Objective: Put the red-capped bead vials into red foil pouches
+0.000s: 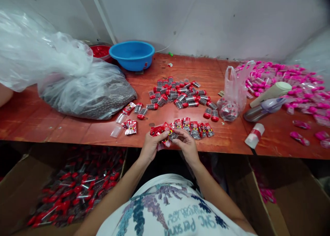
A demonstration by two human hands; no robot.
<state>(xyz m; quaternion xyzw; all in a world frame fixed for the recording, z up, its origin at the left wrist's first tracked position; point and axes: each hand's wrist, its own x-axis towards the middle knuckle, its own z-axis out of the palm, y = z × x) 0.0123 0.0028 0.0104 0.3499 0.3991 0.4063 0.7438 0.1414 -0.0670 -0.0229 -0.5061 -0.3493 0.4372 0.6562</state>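
Observation:
Both of my hands are close together at the table's front edge. My left hand (152, 145) is closed on a bunch of small red printed packets (157, 130). In my right hand (187, 145) the fingers pinch one small clear-and-red packet (172, 135) with dark contents, held against the bunch. Just beyond my right hand lies a row of red packets (194, 127). Farther back is a heap of small clear containers with red caps (177, 93), dark inside. Left of my hands are more red packets (131, 127) and empty clear tubes (116, 131).
A plastic bag of dark beads (95, 91) fills the left, beside a blue basin (132, 54). On the right are a small plastic bag (229, 109), a purple-and-clear bottle (263, 109), a roll (254, 135) and pink items (283, 78). Cardboard boxes (15, 188) stand below.

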